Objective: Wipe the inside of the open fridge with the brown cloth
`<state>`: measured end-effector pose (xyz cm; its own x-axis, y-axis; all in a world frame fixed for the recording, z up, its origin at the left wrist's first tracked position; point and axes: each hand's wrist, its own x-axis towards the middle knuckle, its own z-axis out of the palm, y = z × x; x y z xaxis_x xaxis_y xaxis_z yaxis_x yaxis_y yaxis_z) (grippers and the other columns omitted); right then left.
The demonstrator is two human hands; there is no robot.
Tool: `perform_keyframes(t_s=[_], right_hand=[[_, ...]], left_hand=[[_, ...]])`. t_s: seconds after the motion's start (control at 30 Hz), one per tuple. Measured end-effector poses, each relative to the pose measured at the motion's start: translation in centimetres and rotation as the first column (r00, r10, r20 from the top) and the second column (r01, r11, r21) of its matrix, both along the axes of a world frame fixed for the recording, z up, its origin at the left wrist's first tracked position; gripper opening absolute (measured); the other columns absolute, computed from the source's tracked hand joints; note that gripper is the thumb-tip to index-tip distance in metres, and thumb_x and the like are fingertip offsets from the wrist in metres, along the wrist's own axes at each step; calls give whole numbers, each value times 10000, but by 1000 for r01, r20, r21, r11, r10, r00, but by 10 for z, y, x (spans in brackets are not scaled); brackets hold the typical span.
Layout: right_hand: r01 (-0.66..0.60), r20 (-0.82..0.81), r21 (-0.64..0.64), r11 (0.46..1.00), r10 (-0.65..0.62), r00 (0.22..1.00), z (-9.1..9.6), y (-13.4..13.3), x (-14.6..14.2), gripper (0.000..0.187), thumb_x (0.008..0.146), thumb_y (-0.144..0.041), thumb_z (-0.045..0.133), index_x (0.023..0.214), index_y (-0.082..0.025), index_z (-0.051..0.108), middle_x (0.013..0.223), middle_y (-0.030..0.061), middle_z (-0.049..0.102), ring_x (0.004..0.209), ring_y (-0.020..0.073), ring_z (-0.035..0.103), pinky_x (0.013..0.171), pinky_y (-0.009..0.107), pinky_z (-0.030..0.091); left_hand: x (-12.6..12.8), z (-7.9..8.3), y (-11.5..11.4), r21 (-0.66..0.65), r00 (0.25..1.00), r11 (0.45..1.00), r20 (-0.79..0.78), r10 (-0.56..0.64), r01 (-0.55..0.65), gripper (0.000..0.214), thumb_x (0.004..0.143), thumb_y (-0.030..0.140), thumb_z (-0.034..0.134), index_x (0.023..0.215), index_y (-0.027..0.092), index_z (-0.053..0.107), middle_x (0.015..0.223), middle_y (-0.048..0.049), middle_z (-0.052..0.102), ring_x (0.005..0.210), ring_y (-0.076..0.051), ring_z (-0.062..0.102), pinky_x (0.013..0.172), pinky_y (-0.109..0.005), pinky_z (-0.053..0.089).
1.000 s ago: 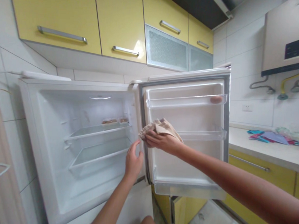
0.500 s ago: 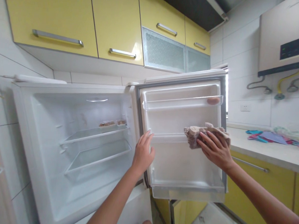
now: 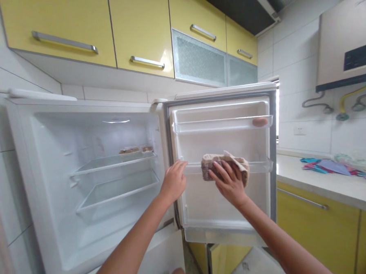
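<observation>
A white fridge door [image 3: 216, 208] stands swung open to the right of the fridge compartment. My right hand [image 3: 230, 178] presses a folded brown and beige cloth [image 3: 209, 167] against the clear middle door shelf [image 3: 258, 167], fingers bent over the fabric. At the left end of that same shelf, my left hand [image 3: 173, 179] has its fingers curled over the edge. Above, an egg-like brown item [image 3: 260, 122] sits in the upper door shelf [image 3: 208, 126]. A deeper clear bin [image 3: 223, 236] runs along the bottom of the door.
Inside the fridge, small packs of food [image 3: 129, 150] rest on the upper glass shelf [image 3: 108, 165]. Colourful cloths [image 3: 331, 166] lie on the counter [image 3: 306, 180] to the right. Yellow cupboards [image 3: 140, 24] hang overhead, and a water heater [image 3: 350, 43] is on the right wall.
My right hand has slid left along the middle door shelf with the cloth. My left hand stays at the shelf's left end. The view has shifted slightly.
</observation>
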<state>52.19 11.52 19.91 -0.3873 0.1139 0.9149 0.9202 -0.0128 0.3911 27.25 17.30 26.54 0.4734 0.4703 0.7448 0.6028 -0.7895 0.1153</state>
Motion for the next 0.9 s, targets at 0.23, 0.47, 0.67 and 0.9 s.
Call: perform_keyframes(t_s=[0.23, 0.47, 0.67, 0.9], right_hand=[[-72, 271, -75, 995, 89, 958, 24, 26, -57, 456, 911, -154, 568, 1340, -307, 575, 1540, 13, 479, 1440, 273, 398, 1150, 501, 387], [-81, 256, -41, 996, 89, 963, 19, 2, 3, 484, 905, -143, 578, 1359, -309, 565, 1496, -6, 533, 1425, 234, 430, 1181, 437, 383], [22, -66, 14, 1000, -21, 998, -16, -16, 62, 505, 881, -124, 570, 1320, -373, 595, 1428, 0, 601, 1424, 251, 444, 1183, 503, 370], [104, -399, 201, 974, -16, 917, -41, -19, 79, 361, 865, -204, 584, 1215, -261, 648, 1427, 106, 590, 1438, 322, 413, 1133, 610, 384]], left_hand=[[-4, 4, -3, 52, 993, 995, -76, 85, -82, 551, 796, 75, 403, 1335, 130, 507, 1386, -192, 584, 1361, -305, 492, 1187, -573, 322], [-12, 4, -6, 31, 988, 996, -126, 92, -88, 563, 826, 90, 399, 1370, 208, 480, 1432, -146, 569, 1375, -290, 467, 1188, -598, 261], [-12, 0, 0, 39, 992, 996, -99, 79, -76, 538, 832, 98, 387, 1350, 189, 499, 1407, -147, 581, 1365, -291, 470, 1180, -587, 280], [-14, -6, 9, 64, 997, 997, -60, 40, -36, 567, 832, 89, 384, 1377, 196, 497, 1412, -141, 581, 1371, -273, 470, 1178, -543, 323]])
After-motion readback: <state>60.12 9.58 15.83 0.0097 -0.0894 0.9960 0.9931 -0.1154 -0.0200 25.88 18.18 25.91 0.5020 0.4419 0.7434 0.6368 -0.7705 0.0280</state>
